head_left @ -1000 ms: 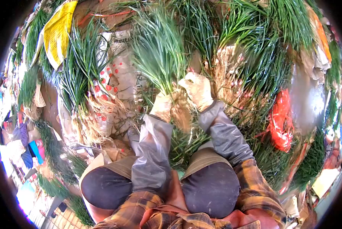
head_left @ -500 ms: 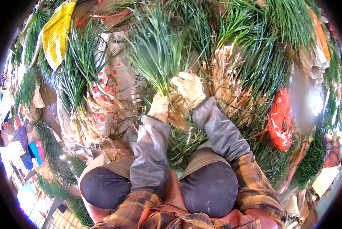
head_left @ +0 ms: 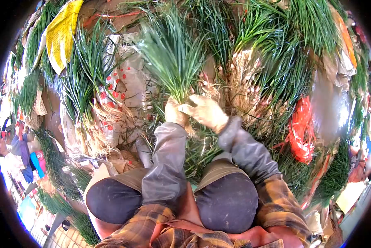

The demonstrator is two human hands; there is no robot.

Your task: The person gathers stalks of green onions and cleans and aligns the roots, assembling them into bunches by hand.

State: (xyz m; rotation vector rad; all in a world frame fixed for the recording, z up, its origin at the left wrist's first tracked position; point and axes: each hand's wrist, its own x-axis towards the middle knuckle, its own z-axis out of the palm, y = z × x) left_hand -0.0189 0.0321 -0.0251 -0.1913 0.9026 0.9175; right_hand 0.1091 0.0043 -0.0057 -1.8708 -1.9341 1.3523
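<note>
A bunch of spring onions [head_left: 173, 62] stands upright in front of me, leaves fanning away and roots hanging down toward me. My left hand [head_left: 175, 112], in a pale glove, is closed around its base. The gloved right hand [head_left: 208, 112] meets it from the right, fingers and thumb closing on the base of the same bunch; their tips are partly hidden. Just beyond the right hand lie a few loose spring onions with pale roots [head_left: 208, 88]. Grey sleeve covers reach over both forearms.
Spring onions [head_left: 88, 87] lie on a red-dotted sheet [head_left: 127, 89] at left. A larger heap [head_left: 272, 70] spreads at right, roots toward me. A red plastic bag [head_left: 303, 132] sits beside it. A yellow sack [head_left: 63, 35] lies far left. Loose leaves [head_left: 200, 159] cover the ground between my knees.
My right hand has moved down and turned in toward the base of the bunch. The bunch has shifted slightly right, and loose spring onions now show beyond the right hand.
</note>
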